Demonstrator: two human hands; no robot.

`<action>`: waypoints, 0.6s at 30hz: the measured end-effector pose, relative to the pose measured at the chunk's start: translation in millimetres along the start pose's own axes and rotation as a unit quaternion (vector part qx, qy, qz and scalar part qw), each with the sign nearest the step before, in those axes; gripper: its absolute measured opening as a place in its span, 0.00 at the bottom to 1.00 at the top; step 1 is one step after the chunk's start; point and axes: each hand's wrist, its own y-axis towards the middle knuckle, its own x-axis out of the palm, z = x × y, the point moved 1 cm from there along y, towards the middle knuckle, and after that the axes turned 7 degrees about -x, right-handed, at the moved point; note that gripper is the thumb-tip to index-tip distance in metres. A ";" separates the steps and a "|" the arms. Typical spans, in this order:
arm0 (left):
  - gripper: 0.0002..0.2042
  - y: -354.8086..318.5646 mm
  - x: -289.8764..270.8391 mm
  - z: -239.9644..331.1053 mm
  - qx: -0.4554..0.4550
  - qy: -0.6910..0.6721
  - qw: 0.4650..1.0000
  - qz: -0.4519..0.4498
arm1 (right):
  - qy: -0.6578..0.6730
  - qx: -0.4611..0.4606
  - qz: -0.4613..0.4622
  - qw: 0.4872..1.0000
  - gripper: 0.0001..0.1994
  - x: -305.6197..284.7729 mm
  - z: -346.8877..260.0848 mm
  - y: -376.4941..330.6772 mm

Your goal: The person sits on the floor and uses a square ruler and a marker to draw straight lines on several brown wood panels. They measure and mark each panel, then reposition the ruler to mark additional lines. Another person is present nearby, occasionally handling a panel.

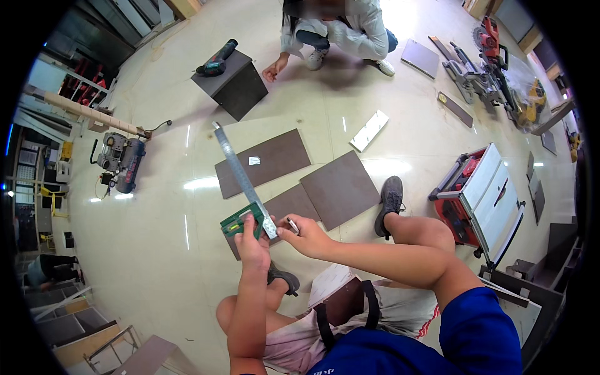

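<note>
My left hand (250, 245) is closed on a combination square (234, 164), its green head under my thumb and its long steel blade reaching up and left. My right hand (307, 237) pinches a short, slim pen-like marker (292, 225), with fingertips close to the blade's lower end. I cannot tell whether they touch it. Below the square lie a brown board (340, 189) and another brown board (290, 206) partly hidden by it. Farther off, a third board (275, 158) carries a small pale label.
A co-worker (337, 31) squats at the far side, one hand near a dark box (236, 87) with a cordless drill (217, 59) on it. An air compressor (123, 159) stands left. A table saw (481, 200) and a mitre saw (490, 69) are right. A white strip (369, 130) lies on the floor.
</note>
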 end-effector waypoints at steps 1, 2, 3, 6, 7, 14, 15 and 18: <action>0.12 0.8 -1.2 0.5 0.002 -0.011 1.000 0.004 | -0.013 -0.011 -0.016 1.000 0.13 -0.1 -0.8 -2.9; 0.12 2.3 -1.6 -2.4 0.004 -0.021 1.000 0.009 | -0.016 0.011 -0.022 1.000 0.11 -2.4 1.3 -5.8; 0.12 4.7 1.1 -7.6 0.003 -0.035 0.999 0.011 | -0.016 0.020 -0.008 1.000 0.11 -9.0 2.2 -7.1; 0.11 8.5 11.3 -21.6 -0.022 -0.019 0.999 -0.016 | 0.006 0.040 0.030 0.999 0.10 -22.9 6.3 0.3; 0.10 12.9 11.0 -26.0 -0.037 -0.014 0.999 -0.021 | -0.008 0.047 0.032 0.998 0.10 -25.8 5.9 3.8; 0.07 23.2 7.3 -42.6 -0.067 0.015 0.997 -0.025 | -0.017 0.132 0.020 0.991 0.11 -37.4 -3.7 9.0; 0.07 19.2 8.0 -44.7 -0.066 0.014 0.997 -0.027 | -0.004 0.149 0.015 0.989 0.10 -38.2 -6.9 5.4; 0.06 10.9 5.2 -51.6 -0.066 0.015 0.997 -0.028 | -0.002 0.146 0.005 0.989 0.10 -38.9 -0.7 -4.5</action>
